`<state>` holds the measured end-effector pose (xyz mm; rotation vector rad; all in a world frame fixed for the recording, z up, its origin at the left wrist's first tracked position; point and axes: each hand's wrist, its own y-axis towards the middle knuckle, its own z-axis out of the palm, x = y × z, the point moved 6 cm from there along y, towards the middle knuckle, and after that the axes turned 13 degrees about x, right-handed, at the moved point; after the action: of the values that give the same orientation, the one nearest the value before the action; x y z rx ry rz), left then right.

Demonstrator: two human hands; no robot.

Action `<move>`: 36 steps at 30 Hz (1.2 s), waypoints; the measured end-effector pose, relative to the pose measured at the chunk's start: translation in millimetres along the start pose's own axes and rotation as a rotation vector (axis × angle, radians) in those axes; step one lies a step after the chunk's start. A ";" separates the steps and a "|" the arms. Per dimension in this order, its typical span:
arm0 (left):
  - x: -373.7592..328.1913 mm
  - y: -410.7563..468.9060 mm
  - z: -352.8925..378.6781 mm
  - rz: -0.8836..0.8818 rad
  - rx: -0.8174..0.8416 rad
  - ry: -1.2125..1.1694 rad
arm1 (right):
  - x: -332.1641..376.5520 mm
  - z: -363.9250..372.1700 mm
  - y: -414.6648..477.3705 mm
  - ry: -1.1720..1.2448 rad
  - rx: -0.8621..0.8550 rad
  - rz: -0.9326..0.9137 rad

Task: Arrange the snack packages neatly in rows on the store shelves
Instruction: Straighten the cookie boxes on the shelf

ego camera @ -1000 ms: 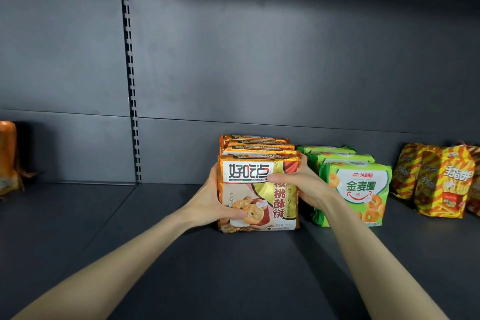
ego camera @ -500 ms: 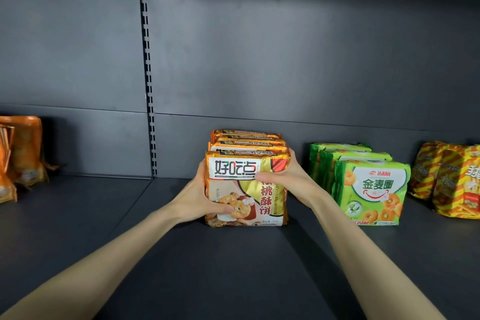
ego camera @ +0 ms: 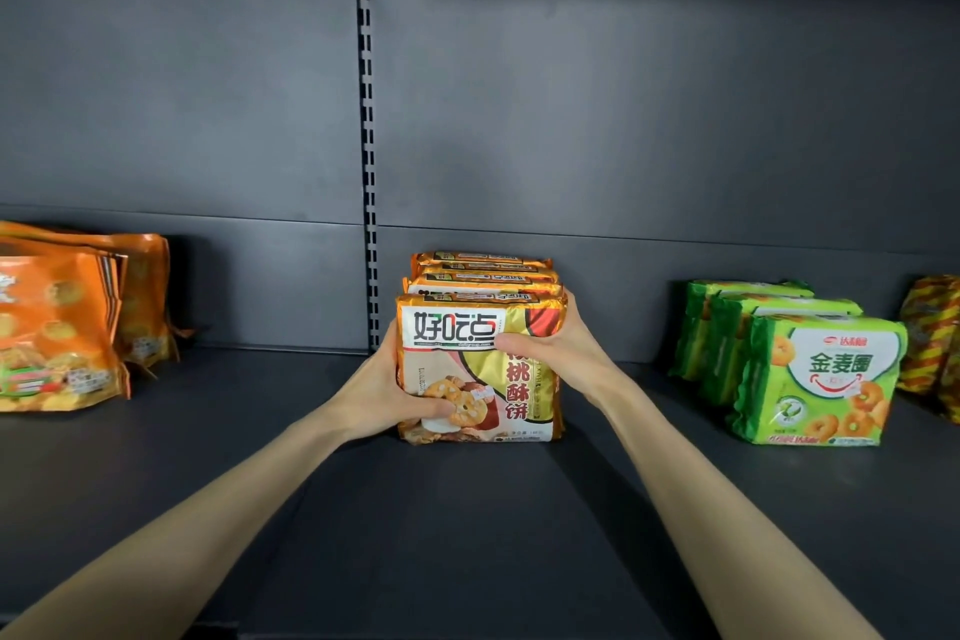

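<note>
Gold cookie packs stand in row, frame middle, on dark shelf. Left hand and right hand squeeze row from both sides. Green packs right, orange bags left.

Counts, placed relative to the slotted upright: 4 gold walnut-cookie packs in 1 file just right of its base, with 2 hands on them, left hand and right hand. Further right of the upright, 3 green ring-snack packs in 1 file, then at least 1 yellow-and-red striped bag cut off by the frame edge. Left of the upright, at least 3 orange bags; exact count unclear because they overlap.
</note>
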<state>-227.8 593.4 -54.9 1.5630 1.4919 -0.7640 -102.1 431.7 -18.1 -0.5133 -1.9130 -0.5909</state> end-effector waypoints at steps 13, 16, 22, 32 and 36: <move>15.4 -17.6 -30.4 0.025 -0.018 -0.015 | 6.4 35.9 15.8 0.018 -0.026 -0.024; 16.2 -21.1 -32.3 0.026 -0.034 -0.013 | 9.5 37.0 15.4 -0.008 -0.008 -0.011; 20.0 -30.0 -23.3 0.027 -0.030 -0.024 | 4.9 37.8 8.3 -0.153 0.210 0.041; 22.6 -30.3 -23.7 0.003 -0.058 0.086 | -2.9 33.4 4.0 -0.260 0.140 0.000; 27.8 -24.7 -25.2 -0.008 -0.053 0.112 | -2.9 32.4 4.5 -0.282 0.116 0.000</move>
<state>-251.8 627.8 -70.7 1.5826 1.5870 -0.6456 -121.3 454.7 -31.5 -0.5441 -2.1994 -0.4215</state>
